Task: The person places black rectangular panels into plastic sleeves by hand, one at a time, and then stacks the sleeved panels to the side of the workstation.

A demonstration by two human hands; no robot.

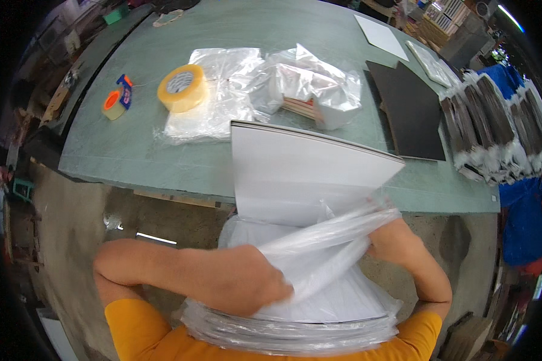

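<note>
My left hand is closed on one end of a clear plastic film, its fingertips partly smeared by motion. At the other end of the film my right hand is closed too, with its fingers partly hidden. The film stretches in a bunched band between both hands. Just beyond it, a stack of white boards stands tilted up against the near edge of the table. Below my hands, close to my body, lies a pile of plastic-wrapped white sheets. What supports this pile is hidden.
The green table holds a large tape roll, a tape dispenser, flat plastic bags and a crumpled plastic package. Right of these lie dark boards, a white board and wrapped bundles.
</note>
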